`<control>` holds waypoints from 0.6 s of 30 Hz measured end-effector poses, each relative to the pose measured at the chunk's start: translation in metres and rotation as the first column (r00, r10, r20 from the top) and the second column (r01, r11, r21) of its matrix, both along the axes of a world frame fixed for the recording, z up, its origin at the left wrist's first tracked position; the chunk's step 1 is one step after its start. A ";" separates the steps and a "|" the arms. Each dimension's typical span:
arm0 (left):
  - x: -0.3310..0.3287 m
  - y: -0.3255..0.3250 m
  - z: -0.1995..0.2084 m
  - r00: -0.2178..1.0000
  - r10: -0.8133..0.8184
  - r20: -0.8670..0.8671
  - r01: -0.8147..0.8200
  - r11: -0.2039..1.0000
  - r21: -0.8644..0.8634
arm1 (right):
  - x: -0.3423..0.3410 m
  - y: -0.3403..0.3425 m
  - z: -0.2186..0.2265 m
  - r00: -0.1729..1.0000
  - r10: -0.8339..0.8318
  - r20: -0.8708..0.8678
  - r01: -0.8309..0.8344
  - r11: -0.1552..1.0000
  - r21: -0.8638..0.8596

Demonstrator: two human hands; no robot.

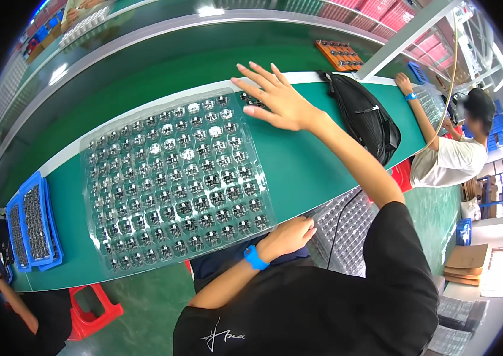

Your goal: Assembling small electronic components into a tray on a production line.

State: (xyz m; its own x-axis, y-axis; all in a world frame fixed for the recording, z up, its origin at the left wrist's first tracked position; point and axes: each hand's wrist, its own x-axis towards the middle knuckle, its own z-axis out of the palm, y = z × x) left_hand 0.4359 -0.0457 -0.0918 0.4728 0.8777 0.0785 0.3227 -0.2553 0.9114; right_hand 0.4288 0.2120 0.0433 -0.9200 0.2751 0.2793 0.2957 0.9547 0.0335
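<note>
Both hands are seen at a clear blister tray [174, 184] of small dark parts, lying flat on the green workbench [299, 166]. Right hand [275, 98] is spread open, fingers pressed on the tray's far corner; left hand [287, 236] is curled at its near edge, though whether anything is pinched cannot be told. Pressure is best kept even, so parts stay seated.

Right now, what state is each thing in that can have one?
Clear tray: flat on the green bench, pockets filled with small dark parts.
Right hand: open, fingers spread, palm down at the tray's far corner.
Left hand: curled at the bench's near edge, by the tray's corner.
Black bag: lying on the bench.
Blue trays: stacked, filled.
</note>
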 end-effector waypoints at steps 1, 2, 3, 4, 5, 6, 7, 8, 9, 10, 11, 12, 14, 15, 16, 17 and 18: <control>0.001 0.001 -0.001 1.000 -0.004 0.004 0.004 1.000 0.002 | 0.005 0.002 0.005 1.000 -0.004 0.004 0.004 1.000 0.002; 0.001 0.001 0.001 1.000 -0.006 0.009 0.006 1.000 -0.006 | 0.012 0.004 0.011 0.999 0.040 0.024 -0.040 0.999 -0.003; 0.001 0.000 0.001 1.000 -0.004 0.015 0.005 1.000 -0.018 | 0.018 0.006 0.017 0.995 0.087 0.045 -0.086 0.996 -0.012; 0.001 0.000 0.000 1.000 -0.005 0.021 0.006 1.000 -0.020 | 0.024 0.010 0.023 0.996 0.079 0.041 -0.080 0.997 0.013; 0.002 0.001 -0.001 1.000 -0.012 0.024 0.012 1.000 -0.018 | 0.031 0.018 0.031 0.998 0.055 0.043 -0.057 0.997 0.046; 0.003 0.001 -0.002 0.999 -0.015 0.028 0.015 1.000 -0.019 | 0.036 0.025 0.039 0.999 0.033 0.038 -0.035 0.998 0.059; 0.003 0.000 -0.003 0.999 -0.012 0.036 0.013 1.000 -0.021 | 0.042 0.030 0.044 0.999 0.011 0.032 -0.013 0.997 0.071; 0.002 0.000 -0.004 0.999 -0.003 0.034 0.004 1.000 -0.024 | 0.049 0.033 0.044 1.000 -0.006 0.013 0.005 0.995 0.104; 0.001 0.000 -0.004 1.000 0.007 0.031 -0.006 1.000 -0.027 | 0.055 0.037 0.042 1.000 -0.007 0.017 0.005 0.995 0.104; -0.001 0.000 -0.004 0.999 0.007 0.033 -0.006 1.000 -0.028 | 0.060 0.042 0.036 0.998 -0.063 -0.022 0.063 0.998 -0.001; -0.003 0.001 -0.001 1.000 -0.005 0.012 0.006 0.999 -0.037 | 0.067 0.046 0.029 0.990 -0.129 -0.057 0.123 0.987 -0.104; -0.003 0.002 0.002 1.000 -0.017 -0.009 0.016 0.999 -0.049 | 0.070 0.047 0.018 0.971 -0.180 -0.159 0.154 0.975 -0.163; -0.004 0.000 0.009 1.000 -0.016 0.021 0.017 1.000 -0.017 | 0.073 0.055 0.000 0.934 -0.265 -0.239 0.182 0.929 -0.321; -0.007 -0.001 0.013 0.999 -0.016 0.052 0.016 1.000 0.016 | 0.073 0.059 -0.011 0.884 -0.357 -0.303 0.186 0.862 -0.471; -0.006 -0.007 0.021 0.999 -0.011 0.031 0.007 0.992 0.124 | 0.069 0.063 -0.023 0.847 -0.365 -0.386 0.164 0.871 -0.463; -0.004 -0.016 0.032 1.000 -0.008 0.012 0.005 0.974 0.228 | 0.070 0.070 -0.030 0.837 -0.379 -0.395 0.168 0.864 -0.475; -0.009 -0.030 0.055 0.991 0.000 0.132 -0.046 0.938 0.342 | 0.069 0.077 -0.036 0.857 -0.342 -0.386 0.177 0.898 -0.402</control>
